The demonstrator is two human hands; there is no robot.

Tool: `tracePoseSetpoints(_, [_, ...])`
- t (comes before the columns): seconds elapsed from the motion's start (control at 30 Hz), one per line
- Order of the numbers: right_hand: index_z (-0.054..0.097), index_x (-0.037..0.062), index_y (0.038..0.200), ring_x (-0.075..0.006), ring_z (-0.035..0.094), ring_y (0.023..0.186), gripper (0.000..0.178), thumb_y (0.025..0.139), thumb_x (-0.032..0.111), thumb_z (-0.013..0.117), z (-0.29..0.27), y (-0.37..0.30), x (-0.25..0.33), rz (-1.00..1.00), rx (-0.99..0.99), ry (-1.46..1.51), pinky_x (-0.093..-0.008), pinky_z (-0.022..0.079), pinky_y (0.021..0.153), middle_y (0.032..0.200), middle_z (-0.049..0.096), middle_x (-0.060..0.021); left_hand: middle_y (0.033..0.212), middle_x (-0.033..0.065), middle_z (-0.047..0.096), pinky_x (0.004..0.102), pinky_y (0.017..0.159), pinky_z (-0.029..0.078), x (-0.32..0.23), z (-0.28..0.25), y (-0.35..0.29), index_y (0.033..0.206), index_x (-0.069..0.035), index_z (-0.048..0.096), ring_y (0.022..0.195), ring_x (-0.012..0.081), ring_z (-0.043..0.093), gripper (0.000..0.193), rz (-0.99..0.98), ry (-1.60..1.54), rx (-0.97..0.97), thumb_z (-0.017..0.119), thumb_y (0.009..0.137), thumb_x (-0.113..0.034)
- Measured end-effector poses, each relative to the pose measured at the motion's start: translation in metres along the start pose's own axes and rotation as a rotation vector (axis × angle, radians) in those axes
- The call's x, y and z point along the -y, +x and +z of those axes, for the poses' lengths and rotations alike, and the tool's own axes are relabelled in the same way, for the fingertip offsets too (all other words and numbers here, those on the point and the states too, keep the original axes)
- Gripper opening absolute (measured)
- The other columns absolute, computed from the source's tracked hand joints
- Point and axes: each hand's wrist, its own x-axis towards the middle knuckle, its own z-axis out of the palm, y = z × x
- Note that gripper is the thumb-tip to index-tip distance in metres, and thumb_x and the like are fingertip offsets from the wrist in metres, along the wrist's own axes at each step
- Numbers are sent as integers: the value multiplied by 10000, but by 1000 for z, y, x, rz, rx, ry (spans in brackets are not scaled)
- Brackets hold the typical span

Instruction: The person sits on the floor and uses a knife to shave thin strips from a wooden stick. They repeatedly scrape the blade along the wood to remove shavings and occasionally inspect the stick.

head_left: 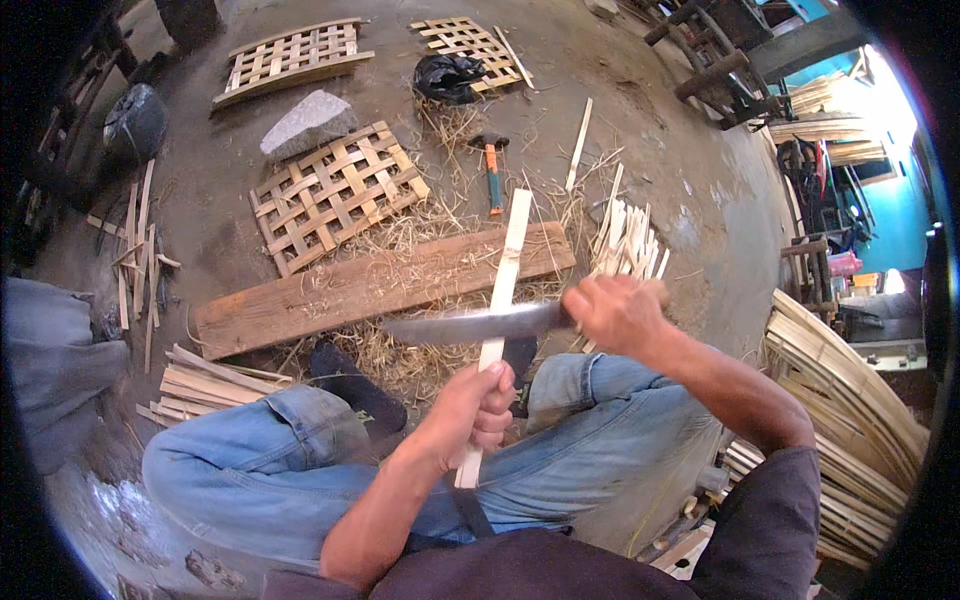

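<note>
Mats are lying woven, but we are squeezing an unwoven strip in our left grip, knife in our right grip.

Pretty messy floor tbh: grey-brown ground with loose shavings, a wooden plank, an orange-and-green-handled hammer, woven slat panels, plus piles of pale strips.

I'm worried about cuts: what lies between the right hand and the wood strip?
The head view shows part of the knife blade between the right hand and the strip.
</note>
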Motion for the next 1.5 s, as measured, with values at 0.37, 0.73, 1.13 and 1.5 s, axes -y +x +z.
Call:
tracePoseSetpoints(0.37, [564,21,948,-256,673,645,184,841,161,619,17,-7,-63,622,-30,194,-383,556,580,799,675,-110,639,-85,257,201,406,158,4,1,0,843,-147,442,487,24,212,240,-41,-10,48,434,1012,-318])
tracePoseSetpoints(0.73, [550,-48,1117,-128,625,763,434,823,208,741,-9,48,21,1018,-385,1486,-289,521,695,896,658,-77,704,-48,345,183,430,247,8,26,6,1195,-34,480,522,39,289,352,152,110,-7,439,1001,-326])
tracePoseSetpoints(1.13, [511,33,933,-314,654,695,182,825,144,606,-32,-7,4,371,119,267,-394,553,640,772,584,-125,682,-77,291,175,439,209,3,17,-7,1078,-76,493,521,19,241,281,140,177,-66,378,1032,-328])
tracePoseSetpoints(1.5, [533,64,872,-266,671,682,160,777,162,616,-41,-22,13,142,140,244,-410,545,567,749,610,-105,678,-83,293,179,444,209,10,21,-5,1067,-74,495,526,17,242,257,152,219,-107,373,1026,-295])
